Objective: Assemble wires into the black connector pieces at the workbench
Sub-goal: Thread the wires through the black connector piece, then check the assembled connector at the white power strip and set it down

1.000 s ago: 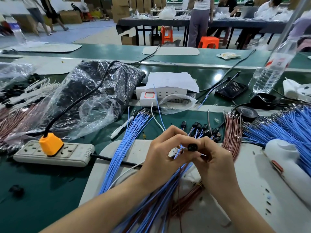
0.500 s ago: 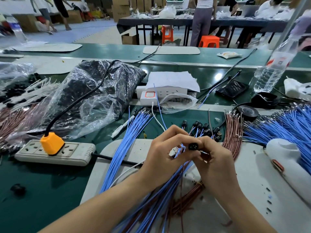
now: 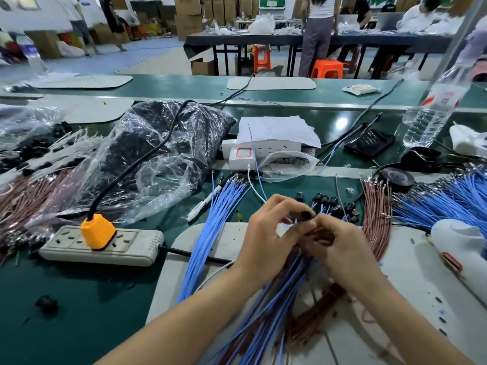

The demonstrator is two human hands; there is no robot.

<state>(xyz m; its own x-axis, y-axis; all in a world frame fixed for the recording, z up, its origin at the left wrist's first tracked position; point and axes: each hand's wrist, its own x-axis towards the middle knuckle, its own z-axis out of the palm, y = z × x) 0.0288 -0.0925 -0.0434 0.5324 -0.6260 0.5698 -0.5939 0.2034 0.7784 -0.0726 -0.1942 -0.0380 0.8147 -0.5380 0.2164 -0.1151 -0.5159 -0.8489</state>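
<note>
The black connector piece [image 3: 305, 215] is pinched at the fingertips of the left hand [image 3: 266, 233], raised above the tabletop [image 3: 79, 299], presumably so a wire end can be fed in. The right hand [image 3: 340, 248] is curled against it; whether its grip holds a wire cannot be told through blur. Blue wires [image 3: 210, 233] lie just left, within reach.

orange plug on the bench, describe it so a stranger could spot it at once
On the green workbench, find the pale power strip at near left, in front of the crumpled clear bag. The orange plug sits in it, black cable rising from its top; it is the strip's only plug.
</note>
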